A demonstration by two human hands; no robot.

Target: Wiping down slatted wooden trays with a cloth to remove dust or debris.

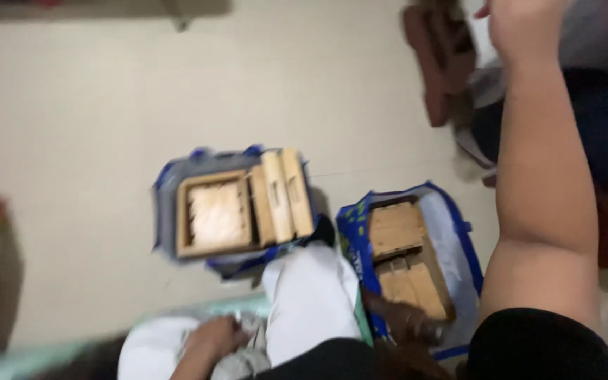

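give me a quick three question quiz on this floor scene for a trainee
1. True or false: both blue bags hold wooden pieces.
2. Which bag has the open square wooden box: A the left bag, B the right bag?
3. Where is the right arm going: up toward the top of the view, or down into a bag?

Key
1. True; the right bag holds wooden boxes.
2. A; the square box sits there.
3. Up; the right hand is cut off by the top edge, its fingers unseen.
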